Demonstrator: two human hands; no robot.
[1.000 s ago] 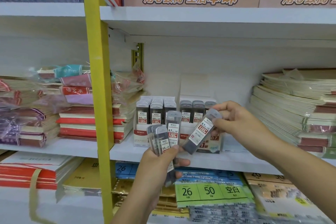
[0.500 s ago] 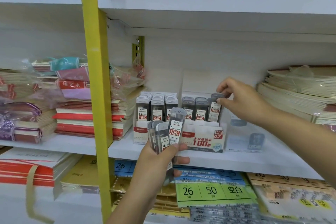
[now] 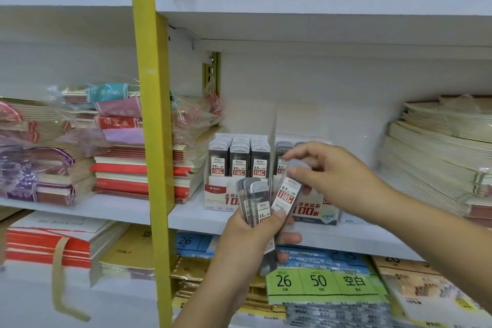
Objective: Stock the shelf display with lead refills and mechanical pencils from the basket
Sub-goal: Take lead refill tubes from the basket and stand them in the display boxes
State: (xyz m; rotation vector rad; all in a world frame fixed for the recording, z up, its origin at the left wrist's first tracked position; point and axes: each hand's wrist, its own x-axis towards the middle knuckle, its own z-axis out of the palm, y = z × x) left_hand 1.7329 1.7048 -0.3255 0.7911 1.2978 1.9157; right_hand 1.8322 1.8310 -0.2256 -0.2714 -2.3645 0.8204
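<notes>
Left hand (image 3: pixel 250 237) grips a fan of lead refills (image 3: pixel 256 201); right hand (image 3: pixel 332 176) pinches one 0.7 case (image 3: pixel 286 196) at the fan's edge, in front of the partly filled 0.7 display box (image 3: pixel 314 211). The 0.5 box (image 3: pixel 216 190) looks full (no basket or pencils visible) — several refills left to shelve.

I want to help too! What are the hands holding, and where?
The left hand grips a bunch of lead refill cases by their lower ends. The right hand pinches the top of one 0.7 refill case in that bunch.
</notes>
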